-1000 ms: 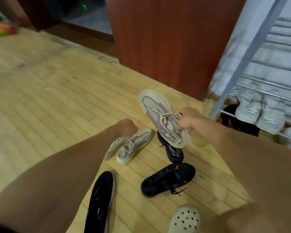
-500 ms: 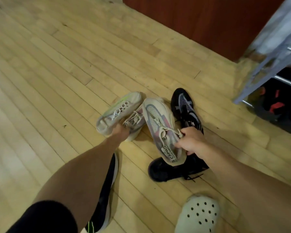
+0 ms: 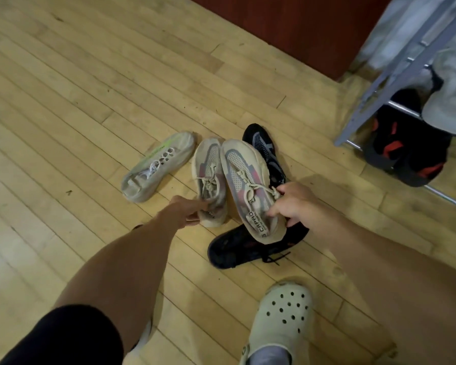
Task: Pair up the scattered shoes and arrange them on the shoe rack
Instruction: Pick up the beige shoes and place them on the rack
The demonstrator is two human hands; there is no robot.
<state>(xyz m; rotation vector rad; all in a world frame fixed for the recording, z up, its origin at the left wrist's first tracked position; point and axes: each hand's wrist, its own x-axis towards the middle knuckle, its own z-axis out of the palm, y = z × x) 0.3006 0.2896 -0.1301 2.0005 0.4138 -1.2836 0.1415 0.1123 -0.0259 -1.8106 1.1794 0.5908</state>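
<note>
Two hands, two matching beige sneakers.

The right hand [image 3: 298, 204] has its grip clamped on the heel of a beige sneaker with pink and grey patches [image 3: 248, 185]. The left hand [image 3: 184, 212] pinches the heel of the second beige sneaker [image 3: 208, 177], just beside the first at its 9 o'clock. A grey sneaker with a green stripe [image 3: 157, 165] lies on the wooden floor [image 3: 63, 101] farther toward 9 o'clock. The shoe rack [image 3: 395, 72] stands at 2 o'clock.

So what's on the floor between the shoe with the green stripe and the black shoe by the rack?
In the head view, two matching beige-and-pink sneakers: one in the left hand, one in the right hand.
</note>
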